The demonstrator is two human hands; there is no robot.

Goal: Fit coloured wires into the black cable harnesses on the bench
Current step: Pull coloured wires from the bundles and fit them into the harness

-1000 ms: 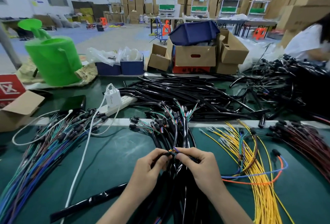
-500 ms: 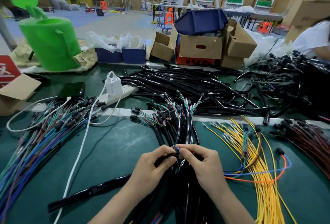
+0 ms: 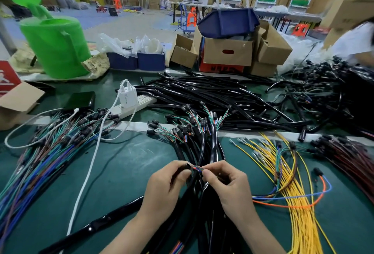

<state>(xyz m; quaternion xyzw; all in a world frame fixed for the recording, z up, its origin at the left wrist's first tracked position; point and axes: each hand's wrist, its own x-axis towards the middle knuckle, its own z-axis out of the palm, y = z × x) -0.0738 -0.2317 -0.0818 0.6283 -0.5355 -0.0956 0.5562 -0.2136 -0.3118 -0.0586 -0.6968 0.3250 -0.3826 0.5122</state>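
The big green bench (image 3: 131, 162) is covered in wires. At the back of it lies a wide pile of black cable harnesses (image 3: 222, 100). A green watering can (image 3: 54, 47) stands at the far left. A bunch of yellow wires (image 3: 293, 183) lies on the right side, and a bunch of blue and green wires (image 3: 40, 162) lies on the left side. Down the middle runs a bundle of black harnesses (image 3: 208, 148), and both hands are just above it. The left hand (image 3: 164, 189) has its fingers curled round one black harness end (image 3: 183, 167). The right hand (image 3: 228, 185) pinches the coloured wire ends (image 3: 198, 168) with thumb and finger. Those little wire ends reach from the black harness end to the right fingertips, between the two hands.
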